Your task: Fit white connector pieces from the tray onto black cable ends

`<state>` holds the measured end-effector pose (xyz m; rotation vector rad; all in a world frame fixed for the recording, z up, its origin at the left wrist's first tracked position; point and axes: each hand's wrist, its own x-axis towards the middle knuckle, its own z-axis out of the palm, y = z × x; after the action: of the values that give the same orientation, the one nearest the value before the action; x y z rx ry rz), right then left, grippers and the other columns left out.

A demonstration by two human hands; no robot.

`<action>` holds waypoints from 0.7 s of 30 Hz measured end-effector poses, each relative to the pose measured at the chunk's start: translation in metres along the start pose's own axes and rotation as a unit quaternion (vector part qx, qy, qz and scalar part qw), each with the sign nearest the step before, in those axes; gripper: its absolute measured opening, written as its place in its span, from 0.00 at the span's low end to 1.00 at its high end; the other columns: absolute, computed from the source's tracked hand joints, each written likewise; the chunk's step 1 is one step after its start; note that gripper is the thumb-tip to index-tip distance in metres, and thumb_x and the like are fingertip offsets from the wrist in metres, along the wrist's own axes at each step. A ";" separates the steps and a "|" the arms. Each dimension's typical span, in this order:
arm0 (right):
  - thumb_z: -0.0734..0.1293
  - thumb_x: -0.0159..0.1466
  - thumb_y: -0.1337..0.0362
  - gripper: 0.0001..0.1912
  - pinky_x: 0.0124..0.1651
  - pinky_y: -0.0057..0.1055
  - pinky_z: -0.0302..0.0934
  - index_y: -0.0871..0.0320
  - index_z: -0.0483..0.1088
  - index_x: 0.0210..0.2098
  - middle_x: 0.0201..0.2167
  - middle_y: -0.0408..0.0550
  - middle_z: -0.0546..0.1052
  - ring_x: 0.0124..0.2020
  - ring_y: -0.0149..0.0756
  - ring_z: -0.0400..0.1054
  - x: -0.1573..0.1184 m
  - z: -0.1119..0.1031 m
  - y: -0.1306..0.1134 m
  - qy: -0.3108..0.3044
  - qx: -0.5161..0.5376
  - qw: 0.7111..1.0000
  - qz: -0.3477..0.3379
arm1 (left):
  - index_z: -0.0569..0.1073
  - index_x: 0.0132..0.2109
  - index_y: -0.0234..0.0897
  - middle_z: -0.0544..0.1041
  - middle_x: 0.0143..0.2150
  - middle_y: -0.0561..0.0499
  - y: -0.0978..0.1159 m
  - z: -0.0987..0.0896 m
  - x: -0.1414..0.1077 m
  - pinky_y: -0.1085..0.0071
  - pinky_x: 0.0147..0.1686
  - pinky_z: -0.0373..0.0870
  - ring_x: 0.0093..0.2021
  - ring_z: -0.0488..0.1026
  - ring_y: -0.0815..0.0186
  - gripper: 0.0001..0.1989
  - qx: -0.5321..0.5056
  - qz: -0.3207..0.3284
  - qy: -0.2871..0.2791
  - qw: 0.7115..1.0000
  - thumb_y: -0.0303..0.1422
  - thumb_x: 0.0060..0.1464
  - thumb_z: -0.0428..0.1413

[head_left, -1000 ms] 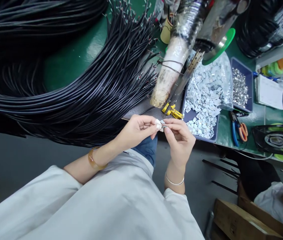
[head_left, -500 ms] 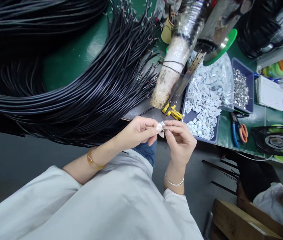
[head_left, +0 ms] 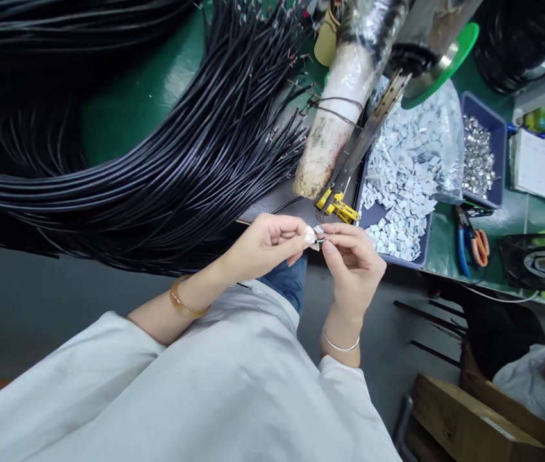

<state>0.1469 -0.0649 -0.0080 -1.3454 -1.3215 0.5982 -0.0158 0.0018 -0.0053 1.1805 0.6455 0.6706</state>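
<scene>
Both my hands meet just right of centre in the frame, fingertips almost touching. My left hand (head_left: 275,239) is pinched tight, thumb against finger, with something white (head_left: 310,236) right at the tips; whether that's a wrap on the fingers or a scrap they hold, I can't tell from here. My right hand (head_left: 356,266) has thumb and forefinger closed on a thin piece (head_left: 321,241), which sits in the narrow gap between the two hands. A small pale square (head_left: 318,229) shows just above it, close to the right fingertips. The rest of the right fingers curl in behind.

Over to the upper left, and it's a great sweep of black cables (head_left: 195,154) across the green table (head_left: 128,115), their stripped ends fanning out towards the top centre. Just above my hands lies a yellow clip (head_left: 340,208), near the soiled lower end of a white tube (head_left: 335,115) slanting down from the top. Right of that, a blue tray (head_left: 404,262) is loaded with pale squares (head_left: 397,192), with a clear plastic bag (head_left: 452,138) over its upper part. Next along, a smaller tray (head_left: 497,186) holds shiny metal bits (head_left: 478,157). Pliers (head_left: 463,247) with blue and orange handles lie below it, well apart from my right hand, and a notepad (head_left: 542,167) rests at the right.
</scene>
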 end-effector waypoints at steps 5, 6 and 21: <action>0.70 0.64 0.67 0.03 0.47 0.37 0.75 0.53 0.77 0.36 0.39 0.45 0.81 0.43 0.35 0.77 0.000 0.002 -0.003 0.006 -0.027 0.999 -0.019 | 0.77 0.36 0.32 0.75 0.27 0.51 -0.002 0.001 -0.003 0.76 0.27 0.66 0.26 0.69 0.72 0.09 0.052 0.063 0.015 0.997 0.34 0.58 0.61; 0.70 0.64 0.67 0.03 0.48 0.38 0.75 0.53 0.76 0.35 0.40 0.45 0.81 0.43 0.35 0.77 0.000 0.003 -0.003 0.011 -0.030 0.999 -0.022 | 0.78 0.37 0.32 0.78 0.30 0.50 -0.004 0.002 -0.004 0.76 0.29 0.67 0.28 0.70 0.71 0.07 0.081 0.093 0.026 0.992 0.33 0.58 0.61; 0.65 0.68 0.69 0.10 0.44 0.41 0.76 0.49 0.74 0.45 0.41 0.45 0.82 0.42 0.38 0.79 -0.008 0.003 -0.004 0.128 -0.166 0.964 -0.163 | 0.79 0.35 0.32 0.69 0.22 0.56 -0.005 0.013 -0.002 0.79 0.22 0.59 0.21 0.61 0.76 0.10 -0.032 0.010 0.100 0.994 0.36 0.53 0.64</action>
<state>0.1407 -0.0718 -0.0079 -1.3754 -1.4271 -0.0266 -0.0067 -0.0090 -0.0069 1.0701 0.7757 0.8265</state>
